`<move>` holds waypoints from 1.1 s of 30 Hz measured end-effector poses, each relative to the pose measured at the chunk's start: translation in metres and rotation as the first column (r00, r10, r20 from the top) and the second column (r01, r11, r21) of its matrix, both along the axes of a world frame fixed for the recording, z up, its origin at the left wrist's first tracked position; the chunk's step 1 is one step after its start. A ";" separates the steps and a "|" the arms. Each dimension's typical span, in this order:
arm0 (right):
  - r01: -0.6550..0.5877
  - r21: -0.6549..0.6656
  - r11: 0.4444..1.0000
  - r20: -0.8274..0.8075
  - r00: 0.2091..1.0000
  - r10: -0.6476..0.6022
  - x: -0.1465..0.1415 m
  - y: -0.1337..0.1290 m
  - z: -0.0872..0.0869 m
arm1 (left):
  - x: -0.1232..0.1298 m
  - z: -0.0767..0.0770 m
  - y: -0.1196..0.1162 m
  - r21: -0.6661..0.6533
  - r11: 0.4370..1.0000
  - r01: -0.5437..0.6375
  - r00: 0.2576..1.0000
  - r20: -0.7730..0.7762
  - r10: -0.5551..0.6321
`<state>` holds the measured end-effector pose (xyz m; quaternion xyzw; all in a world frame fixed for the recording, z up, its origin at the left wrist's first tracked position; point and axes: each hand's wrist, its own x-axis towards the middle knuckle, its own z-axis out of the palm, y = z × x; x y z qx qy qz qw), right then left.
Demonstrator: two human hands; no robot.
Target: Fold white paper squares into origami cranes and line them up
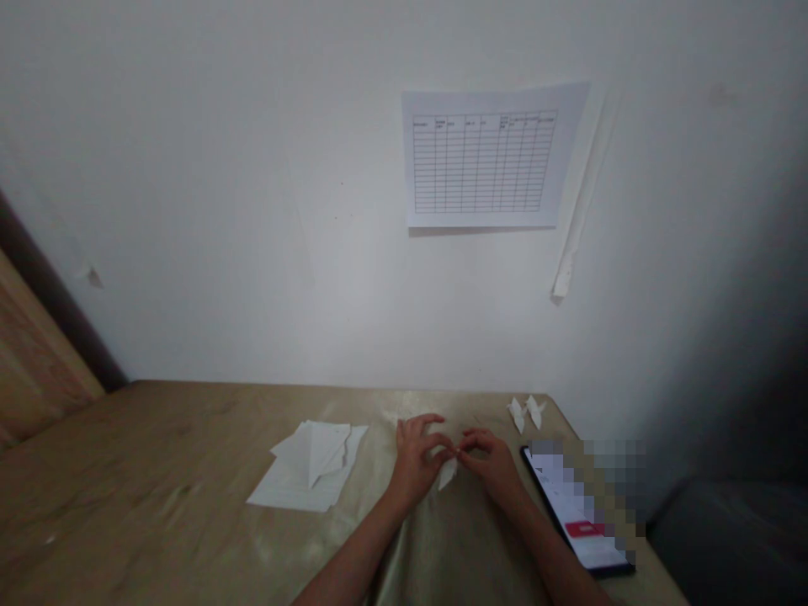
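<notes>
A small folded white paper [448,475] is held between both hands near the middle of the table. My left hand [417,457] pinches its upper end between thumb and index finger, with the other fingers raised and apart. From the right, my right hand [489,461] pinches the same end, its fingertips almost touching those of my left hand. The lower part of the paper points down toward the table. The fingertips partly hide its upper end.
Stacked white paper sheets [301,471] lie left of my hands. Two small folded paper figures [525,413] rest at the back right. A tablet or phone [587,513] with a lit screen lies at the right. A printed table [485,160] hangs on the wall.
</notes>
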<state>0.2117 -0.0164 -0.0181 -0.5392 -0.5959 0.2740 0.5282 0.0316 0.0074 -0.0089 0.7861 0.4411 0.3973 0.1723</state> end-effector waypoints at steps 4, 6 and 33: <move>-0.015 0.001 1.000 -0.017 1.000 0.015 -0.001 0.000 0.000 | 0.001 -0.001 -0.002 0.003 1.000 0.002 1.000 0.000 -0.002; -0.033 -0.002 0.999 -0.026 0.999 0.033 -0.001 0.000 0.000 | 0.001 -0.002 -0.001 0.002 1.000 -0.006 1.000 0.029 0.006; -0.150 0.155 0.977 0.155 0.980 0.126 -0.005 0.003 -0.003 | -0.001 -0.005 0.008 -0.081 0.995 0.062 0.984 0.175 -0.047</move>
